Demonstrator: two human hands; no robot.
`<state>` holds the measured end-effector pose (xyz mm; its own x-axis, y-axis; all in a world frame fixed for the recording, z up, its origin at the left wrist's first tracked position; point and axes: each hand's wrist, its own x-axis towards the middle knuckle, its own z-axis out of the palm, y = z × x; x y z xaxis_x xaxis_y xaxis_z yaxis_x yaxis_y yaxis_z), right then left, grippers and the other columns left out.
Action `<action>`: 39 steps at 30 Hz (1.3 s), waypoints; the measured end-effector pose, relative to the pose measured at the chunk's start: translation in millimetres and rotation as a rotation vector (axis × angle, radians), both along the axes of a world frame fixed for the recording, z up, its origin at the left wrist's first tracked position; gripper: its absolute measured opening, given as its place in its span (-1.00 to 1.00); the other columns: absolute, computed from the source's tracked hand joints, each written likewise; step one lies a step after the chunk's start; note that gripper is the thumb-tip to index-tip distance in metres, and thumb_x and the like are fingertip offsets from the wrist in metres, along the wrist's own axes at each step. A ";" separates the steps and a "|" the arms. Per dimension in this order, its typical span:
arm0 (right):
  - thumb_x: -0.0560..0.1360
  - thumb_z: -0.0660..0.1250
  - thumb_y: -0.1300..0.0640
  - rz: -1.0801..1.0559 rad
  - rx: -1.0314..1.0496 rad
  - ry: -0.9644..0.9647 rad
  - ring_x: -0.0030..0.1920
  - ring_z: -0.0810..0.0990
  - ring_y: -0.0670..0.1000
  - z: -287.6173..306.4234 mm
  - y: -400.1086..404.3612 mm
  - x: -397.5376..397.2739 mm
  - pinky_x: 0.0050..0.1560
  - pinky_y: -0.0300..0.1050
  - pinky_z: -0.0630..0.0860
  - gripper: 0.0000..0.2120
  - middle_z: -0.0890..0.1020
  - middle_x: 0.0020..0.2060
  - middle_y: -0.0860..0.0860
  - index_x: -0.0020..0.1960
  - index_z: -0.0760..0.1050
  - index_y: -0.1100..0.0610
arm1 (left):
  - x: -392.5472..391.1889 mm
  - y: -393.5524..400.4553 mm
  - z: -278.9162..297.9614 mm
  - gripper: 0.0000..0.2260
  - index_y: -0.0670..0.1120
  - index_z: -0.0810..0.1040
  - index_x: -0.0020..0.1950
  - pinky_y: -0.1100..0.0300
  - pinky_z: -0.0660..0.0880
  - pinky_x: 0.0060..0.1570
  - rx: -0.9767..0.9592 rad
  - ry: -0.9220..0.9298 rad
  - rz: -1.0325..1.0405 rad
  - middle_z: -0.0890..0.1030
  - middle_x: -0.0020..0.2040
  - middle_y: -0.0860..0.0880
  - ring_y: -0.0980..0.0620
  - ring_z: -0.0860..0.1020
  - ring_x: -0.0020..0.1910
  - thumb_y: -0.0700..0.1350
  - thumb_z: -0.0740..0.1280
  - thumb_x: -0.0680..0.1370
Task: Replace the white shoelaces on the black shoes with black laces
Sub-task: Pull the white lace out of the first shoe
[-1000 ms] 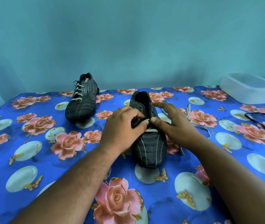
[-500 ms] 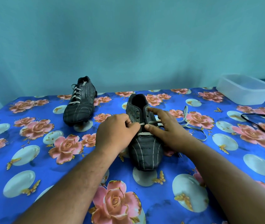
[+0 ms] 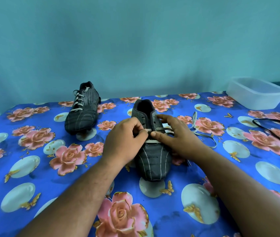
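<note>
Where the floral tablecloth (image 3: pixel 33 168) lies nearest the camera, two bare forearms reach forward over it to the near shoe (image 3: pixel 153 159), a black one with pale stripes that stands with its toe toward the person. The left hand (image 3: pixel 124 142) has its fingers curled and pinches the white lace (image 3: pixel 153 141) at the middle of the shoe's throat. The right hand (image 3: pixel 175 137) lies over the shoe's right side with fingers fairly straight and the thumb pressed to the lace next to the left fingertips. Only the lower eyelets are laced; the loose end trails onto the cloth to the right. Farther right lie black laces (image 3: pixel 275 132). Behind, to the left, the second shoe (image 3: pixel 83 110) stands fully laced in white. At the far right edge sits a clear plastic tub (image 3: pixel 255 94), before a teal wall (image 3: pixel 135 40).
</note>
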<state>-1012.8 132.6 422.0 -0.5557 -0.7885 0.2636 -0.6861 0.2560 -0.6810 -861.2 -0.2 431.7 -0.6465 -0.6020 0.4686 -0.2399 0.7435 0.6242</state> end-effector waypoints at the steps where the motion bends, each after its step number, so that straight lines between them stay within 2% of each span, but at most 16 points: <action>1: 0.43 0.39 -0.34 -0.003 0.004 0.002 0.42 0.33 -0.06 -1.2 -0.5 -1.0 0.39 -0.08 0.31 -0.31 0.48 0.37 -0.10 0.49 0.32 -0.16 | 0.4 -0.2 1.0 -0.83 -0.01 0.51 -0.25 0.10 0.42 -0.28 0.039 -0.016 0.044 0.54 -0.34 0.08 0.05 0.50 -0.27 -0.03 0.41 0.49; 4: 0.42 0.39 -0.35 -0.010 0.010 -0.011 0.40 0.35 -0.05 -2.7 -0.8 -2.7 0.38 -0.05 0.34 -0.33 0.49 0.32 -0.08 0.46 0.33 -0.20 | 4.1 -7.0 2.5 -0.80 -0.10 0.47 -0.26 0.05 0.44 -0.24 0.128 -0.088 0.158 0.54 -0.36 -0.02 -0.07 0.51 -0.25 -0.02 0.36 0.49; 7: 0.42 0.39 -0.36 -0.009 0.014 -0.005 0.39 0.36 -0.05 -3.9 -0.8 -3.3 0.38 -0.04 0.34 -0.33 0.50 0.31 -0.08 0.46 0.33 -0.21 | 8.5 -13.5 0.4 -0.83 -0.05 0.51 -0.22 0.04 0.45 -0.22 0.157 -0.080 0.070 0.57 -0.29 -0.01 -0.04 0.53 -0.22 0.02 0.33 0.48; 9: 0.44 0.40 -0.34 -0.006 0.011 -0.008 0.39 0.36 -0.05 -4.0 -0.8 -3.1 0.36 -0.08 0.33 -0.34 0.49 0.31 -0.07 0.47 0.33 -0.19 | 8.9 -15.1 -0.9 -0.87 0.07 0.55 -0.13 0.12 0.45 -0.18 0.103 -0.005 -0.033 0.55 -0.20 0.08 0.11 0.50 -0.22 0.10 0.31 0.46; 10: 0.44 0.40 -0.33 -0.004 0.008 -0.009 0.39 0.35 -0.06 -3.7 -0.8 -3.0 0.34 -0.11 0.32 -0.33 0.49 0.32 -0.07 0.47 0.33 -0.18 | 8.4 -15.1 -1.7 -0.83 0.10 0.57 -0.07 0.17 0.45 -0.15 0.070 0.027 -0.074 0.55 -0.16 0.10 0.14 0.49 -0.21 0.16 0.31 0.47; 12: 0.43 0.40 -0.35 -0.001 0.005 -0.012 0.39 0.35 -0.06 -4.0 -1.2 -3.4 0.33 -0.13 0.32 -0.31 0.49 0.32 -0.07 0.48 0.34 -0.17 | 6.6 -13.4 -2.6 -0.74 0.09 0.61 -0.05 0.17 0.47 -0.13 0.000 0.061 -0.118 0.55 -0.14 0.09 0.12 0.50 -0.19 0.24 0.29 0.50; 16: 0.35 0.35 -0.46 0.006 0.009 -0.021 0.39 0.37 -0.06 -5.7 -1.7 -5.5 0.37 -0.05 0.35 -0.23 0.49 0.31 -0.07 0.47 0.34 -0.17 | 3.0 -11.1 -3.2 -0.74 0.04 0.60 -0.15 0.07 0.47 -0.18 -0.081 0.070 -0.102 0.54 -0.22 0.07 0.06 0.49 -0.21 0.20 0.29 0.51; 19: 0.28 0.28 -0.53 0.008 0.008 -0.026 0.38 0.38 -0.06 -6.9 -2.6 -6.2 0.37 -0.05 0.36 -0.16 0.50 0.30 -0.07 0.46 0.35 -0.18 | 2.9 -12.0 -2.3 -0.82 0.01 0.57 -0.24 0.09 0.44 -0.19 -0.078 0.056 -0.027 0.52 -0.26 0.08 0.05 0.49 -0.23 0.06 0.38 0.50; 21: 0.26 0.27 -0.54 0.005 0.006 -0.038 0.38 0.38 -0.06 -7.2 -2.9 -6.6 0.38 -0.03 0.37 -0.16 0.50 0.30 -0.08 0.46 0.35 -0.20 | 5.2 -16.2 -1.9 -0.81 -0.01 0.52 -0.30 0.08 0.42 -0.23 -0.058 0.017 0.114 0.52 -0.27 0.07 0.00 0.50 -0.23 -0.02 0.43 0.48; 23: 0.31 0.31 -0.51 0.005 0.002 -0.045 0.39 0.38 -0.05 -6.6 -2.4 -6.2 0.40 0.01 0.36 -0.20 0.50 0.30 -0.09 0.46 0.35 -0.20 | 8.3 -23.1 -1.3 -0.77 -0.03 0.48 -0.34 0.06 0.43 -0.27 -0.026 -0.016 0.234 0.54 -0.30 0.03 -0.07 0.52 -0.24 -0.01 0.43 0.46; 25: 0.40 0.38 -0.39 0.007 -0.001 -0.032 0.39 0.36 -0.04 -6.5 -2.1 -5.8 0.40 0.00 0.35 -0.29 0.50 0.31 -0.09 0.47 0.35 -0.19 | 11.1 -27.4 -1.8 -0.75 -0.05 0.48 -0.34 0.05 0.45 -0.30 -0.006 -0.027 0.252 0.56 -0.35 0.02 -0.09 0.53 -0.26 0.02 0.43 0.46; 28: 0.44 0.41 -0.33 0.010 -0.003 -0.023 0.39 0.35 -0.04 -6.2 -2.5 -5.6 0.40 -0.02 0.34 -0.34 0.49 0.31 -0.08 0.47 0.34 -0.18 | 10.9 -25.6 -2.6 -0.81 0.04 0.57 -0.19 0.10 0.47 -0.20 0.011 0.052 0.134 0.57 -0.21 0.09 0.03 0.53 -0.20 0.13 0.42 0.46; 30: 0.39 0.38 -0.41 0.011 0.003 -0.023 0.39 0.37 -0.04 -6.3 -2.9 -5.7 0.40 0.00 0.35 -0.28 0.50 0.31 -0.09 0.47 0.34 -0.18 | 8.6 -21.6 -3.3 -0.69 0.08 0.62 0.03 0.06 0.52 -0.01 -0.041 0.095 0.007 0.57 -0.05 0.10 0.07 0.54 -0.08 0.28 0.36 0.48; 32: 0.31 0.29 -0.51 0.012 0.006 -0.024 0.39 0.38 -0.04 -6.2 -3.2 -5.8 0.40 0.02 0.37 -0.19 0.51 0.30 -0.10 0.46 0.34 -0.18 | 4.5 -19.6 -6.3 -0.62 0.10 0.64 0.12 -0.08 0.52 0.11 -0.136 0.062 -0.073 0.59 0.02 0.10 0.02 0.56 0.05 0.33 0.29 0.51; 35: 0.27 0.25 -0.54 0.012 0.003 -0.031 0.38 0.38 -0.04 -7.0 -3.5 -6.7 0.40 0.02 0.37 -0.16 0.50 0.30 -0.09 0.47 0.34 -0.19 | 1.0 -17.6 -7.4 -0.65 0.08 0.67 0.04 -0.12 0.50 0.07 -0.190 0.058 -0.098 0.58 -0.05 0.13 -0.01 0.56 0.02 0.29 0.26 0.53; 39: 0.26 0.25 -0.55 0.010 0.007 -0.033 0.39 0.38 -0.04 -7.4 -4.1 -7.4 0.40 0.01 0.37 -0.15 0.50 0.30 -0.08 0.46 0.34 -0.19 | 0.6 -19.5 -4.0 -0.69 0.01 0.67 -0.07 -0.09 0.52 -0.06 -0.113 0.158 -0.126 0.57 -0.16 0.07 -0.05 0.56 -0.11 0.22 0.29 0.55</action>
